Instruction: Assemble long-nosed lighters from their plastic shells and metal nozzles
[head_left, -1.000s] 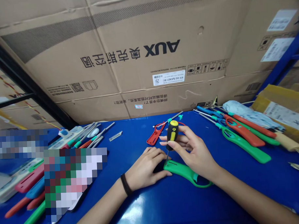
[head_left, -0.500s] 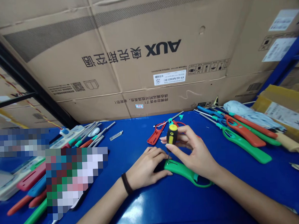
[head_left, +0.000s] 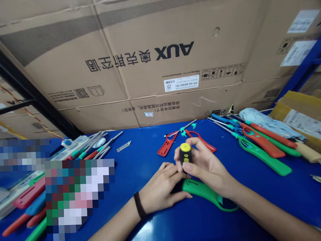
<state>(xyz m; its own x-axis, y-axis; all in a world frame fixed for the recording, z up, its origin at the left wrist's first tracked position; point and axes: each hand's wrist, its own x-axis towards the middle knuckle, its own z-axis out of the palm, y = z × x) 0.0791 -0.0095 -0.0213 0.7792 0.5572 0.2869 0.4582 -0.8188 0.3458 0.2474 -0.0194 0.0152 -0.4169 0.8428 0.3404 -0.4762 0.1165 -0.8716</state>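
A green plastic lighter handle (head_left: pixel 205 192) lies on the blue table (head_left: pixel 159 226) in front of me. My left hand (head_left: pixel 161 187) rests closed on its left end, pressing it down. Fingers of my right hand (head_left: pixel 206 168) wrap a short black and yellow screwdriver (head_left: pixel 185 155) held upright. Its tip stands on the handle's left end.
Red handle parts (head_left: pixel 168 144) lie just behind my hands. A row of green, red and blue long lighters (head_left: pixel 258 145) sits at the right. Metal tubes and more lighters (head_left: pixel 98 147) lie at the left. Large cardboard boxes (head_left: pixel 158 57) wall off the table's far edge.
Both hands, the green handle and the screwdriver have shifted slightly nearer and to the right. My right fingers have closed lower around the screwdriver's handle.
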